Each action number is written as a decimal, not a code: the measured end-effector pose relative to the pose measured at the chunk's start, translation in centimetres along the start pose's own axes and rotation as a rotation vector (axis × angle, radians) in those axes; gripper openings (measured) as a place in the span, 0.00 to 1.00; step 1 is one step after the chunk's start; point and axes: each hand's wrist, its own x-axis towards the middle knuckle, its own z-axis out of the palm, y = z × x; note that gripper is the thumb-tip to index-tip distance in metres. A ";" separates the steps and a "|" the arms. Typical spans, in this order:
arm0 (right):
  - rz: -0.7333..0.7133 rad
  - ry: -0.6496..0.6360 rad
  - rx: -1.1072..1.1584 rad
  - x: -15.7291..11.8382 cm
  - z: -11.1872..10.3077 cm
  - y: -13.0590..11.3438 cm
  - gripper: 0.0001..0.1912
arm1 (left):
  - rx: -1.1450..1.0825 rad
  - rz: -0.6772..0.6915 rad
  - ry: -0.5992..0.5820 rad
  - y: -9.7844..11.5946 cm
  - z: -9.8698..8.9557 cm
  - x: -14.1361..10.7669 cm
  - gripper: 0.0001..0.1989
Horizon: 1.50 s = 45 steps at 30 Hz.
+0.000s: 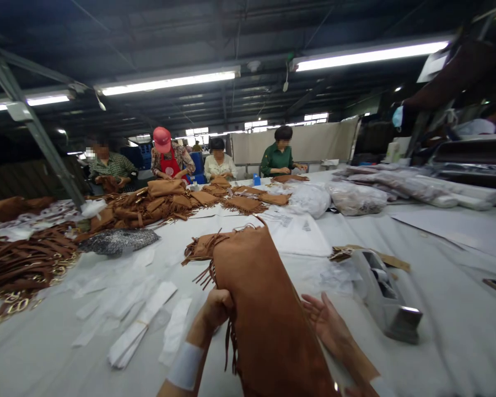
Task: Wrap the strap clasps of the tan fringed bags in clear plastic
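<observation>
A brown suede-like bag with fringe [264, 292] stands up from the white table in front of me. My left hand [218, 310] grips its left edge, thumb over the front face. At the bag's right edge my right hand [324, 320] is open, palm turned up and fingers stretched toward the leather; whether they touch it I cannot tell. Another fringed brown piece [204, 246] lies just behind the bag, partly covered by it. The bag's lower end runs out of view at the bottom.
A tape dispenser [386, 295] stands to the right. Banded white paper strips [143, 325] lie at left, near brown straps with gold rings [28, 264]. Beyond are a pile of brown bags [149, 207], plastic-wrapped bundles [357, 198] and several people at the far side.
</observation>
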 end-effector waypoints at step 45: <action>0.059 0.023 -0.597 -1.3 6.5 4.3 0.21 | -0.066 -0.304 0.149 -12.3 -2.1 -12.2 0.40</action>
